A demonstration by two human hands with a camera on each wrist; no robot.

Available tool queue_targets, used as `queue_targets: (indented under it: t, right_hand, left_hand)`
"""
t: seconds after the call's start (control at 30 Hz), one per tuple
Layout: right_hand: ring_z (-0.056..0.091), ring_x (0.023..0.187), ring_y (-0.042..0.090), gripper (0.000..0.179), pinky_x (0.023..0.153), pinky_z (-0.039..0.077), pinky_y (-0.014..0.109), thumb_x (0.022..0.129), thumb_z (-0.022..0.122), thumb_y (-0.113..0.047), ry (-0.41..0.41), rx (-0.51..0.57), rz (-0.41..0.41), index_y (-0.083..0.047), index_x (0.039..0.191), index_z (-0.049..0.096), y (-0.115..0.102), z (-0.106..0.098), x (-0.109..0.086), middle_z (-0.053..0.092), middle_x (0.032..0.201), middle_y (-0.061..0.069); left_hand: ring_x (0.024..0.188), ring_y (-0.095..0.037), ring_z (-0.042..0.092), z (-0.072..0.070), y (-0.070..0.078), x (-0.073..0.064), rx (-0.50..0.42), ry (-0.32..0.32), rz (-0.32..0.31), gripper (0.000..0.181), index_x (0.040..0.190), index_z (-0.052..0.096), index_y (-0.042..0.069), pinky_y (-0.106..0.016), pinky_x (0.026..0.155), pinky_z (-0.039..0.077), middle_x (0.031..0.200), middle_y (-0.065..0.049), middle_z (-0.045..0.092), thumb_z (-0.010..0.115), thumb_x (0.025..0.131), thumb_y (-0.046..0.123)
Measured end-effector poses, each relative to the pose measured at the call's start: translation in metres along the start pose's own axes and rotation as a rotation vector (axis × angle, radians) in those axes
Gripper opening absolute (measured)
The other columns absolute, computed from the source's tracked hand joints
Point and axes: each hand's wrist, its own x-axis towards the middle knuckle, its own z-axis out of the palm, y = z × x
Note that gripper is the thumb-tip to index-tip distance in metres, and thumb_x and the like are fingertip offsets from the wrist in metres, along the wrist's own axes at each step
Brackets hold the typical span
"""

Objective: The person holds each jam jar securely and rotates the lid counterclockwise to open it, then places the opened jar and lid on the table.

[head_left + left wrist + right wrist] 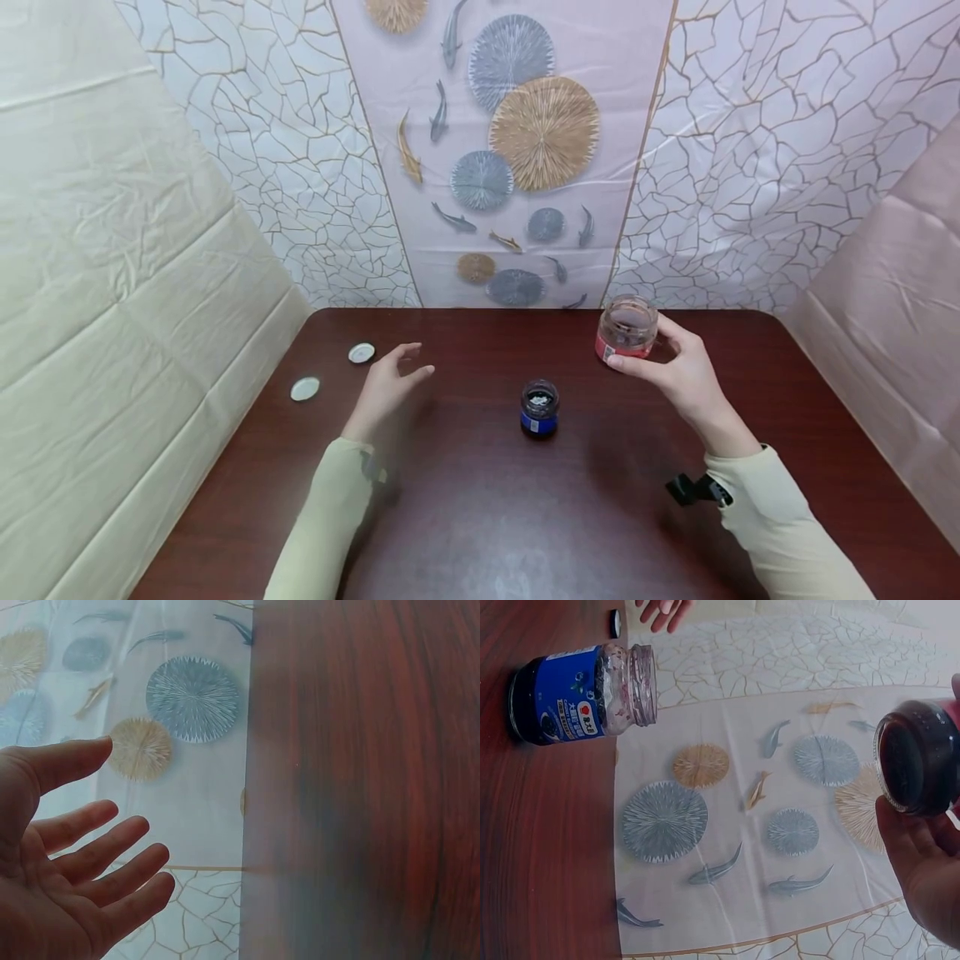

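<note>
My right hand (686,375) grips an uncapped glass jar with a red label (626,328), raised above the table's far right part. Dark contents show through its base in the right wrist view, where the jar (915,757) sits at the right edge. A second glass jar with a blue label (540,408) stands uncapped near the table's middle; its label (568,697) pictures blueberries. My left hand (386,387) hovers at the left with fingers spread and relaxed, nothing in them, as the hand (82,862) also shows in the left wrist view.
Two round lids (362,353) (304,388) lie on the dark wooden table (465,500) at its far left, just beyond the left hand. A patterned cloth (525,250) hangs behind the far edge, and pale cloth walls (135,292) flank both sides.
</note>
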Motion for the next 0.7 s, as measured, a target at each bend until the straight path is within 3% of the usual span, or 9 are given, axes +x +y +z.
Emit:
queue_targets:
  t: [0.4,0.7]
  right_hand:
    - [0.064,0.097,0.011,0.056,0.076,0.053,0.018,0.083,0.083,-0.006,0.045,0.020,0.020,-0.015,0.135,0.064,0.008,0.004,0.011,0.069,0.109,-0.008]
    - [0.064,0.099,0.010,0.055,0.078,0.053,0.018,0.083,0.082,-0.007,0.052,0.045,0.046,-0.015,0.135,0.063,0.015,0.009,0.021,0.068,0.110,-0.009]
  left_hand:
    - [0.122,-0.039,0.060,0.007,-0.003,-0.001,-0.006,-0.015,-0.032,0.053,0.138,0.059,0.008,-0.053,0.101,0.048,0.133,-0.019,0.062,0.074,0.093,0.032]
    - [0.117,-0.031,0.064,0.008,-0.001,-0.002,0.010,-0.007,-0.034,0.041,0.127,0.066,0.009,-0.048,0.099,0.050,0.125,-0.012,0.068,0.074,0.093,0.031]
